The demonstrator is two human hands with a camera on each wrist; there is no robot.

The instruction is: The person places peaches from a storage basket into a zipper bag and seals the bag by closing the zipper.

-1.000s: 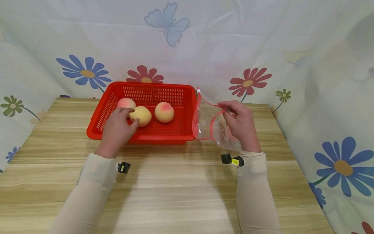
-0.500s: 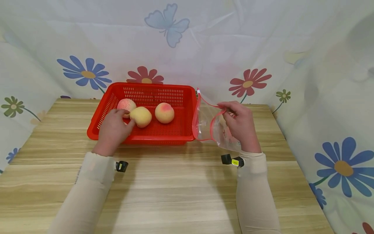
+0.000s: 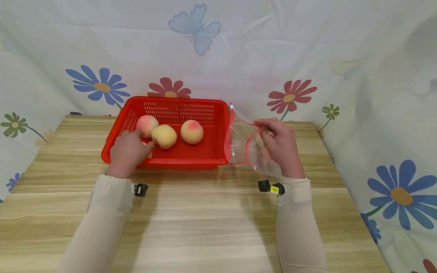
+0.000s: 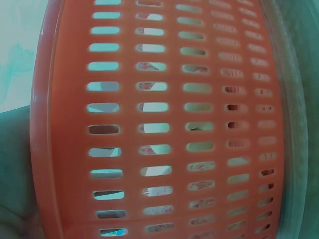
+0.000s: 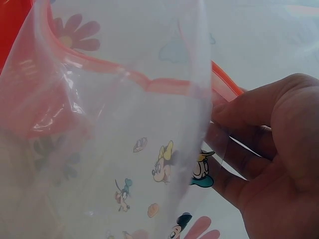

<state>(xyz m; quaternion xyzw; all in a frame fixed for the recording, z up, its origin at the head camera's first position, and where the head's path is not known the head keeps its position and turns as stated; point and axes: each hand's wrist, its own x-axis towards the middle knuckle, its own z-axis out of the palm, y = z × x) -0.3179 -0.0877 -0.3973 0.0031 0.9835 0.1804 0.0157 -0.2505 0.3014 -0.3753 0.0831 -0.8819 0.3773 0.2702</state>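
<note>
My left hand (image 3: pixel 126 151) reaches over the near left rim of a red basket (image 3: pixel 184 161), fingers and thumb curled round a peach (image 3: pixel 149 154) that it mostly hides. Beside its fingertips lie a pinkish peach (image 3: pixel 147 126) and a yellow peach (image 3: pixel 164 137); another peach (image 3: pixel 192 132) with a red blush sits farther right. My right hand (image 3: pixel 281 142) pinches the red-edged mouth of a clear zip bag (image 5: pixel 134 164), holding it open against the basket's right end. Cartoon figures are printed on the bag. In the left wrist view the basket's slotted wall (image 4: pixel 174 117) hides most of the hand.
The basket stands on a wood-grain table (image 3: pixel 205 220) near its back edge. Behind and beside the table hangs a white cloth (image 3: pixel 246 57) printed with flowers and a butterfly. A small black wrist camera (image 3: pixel 140 189) is fixed to the left cuff.
My left hand has moved left and toward me, away from the yellow peach and onto the peach in the near left corner. The right hand and the bag have stayed put.
</note>
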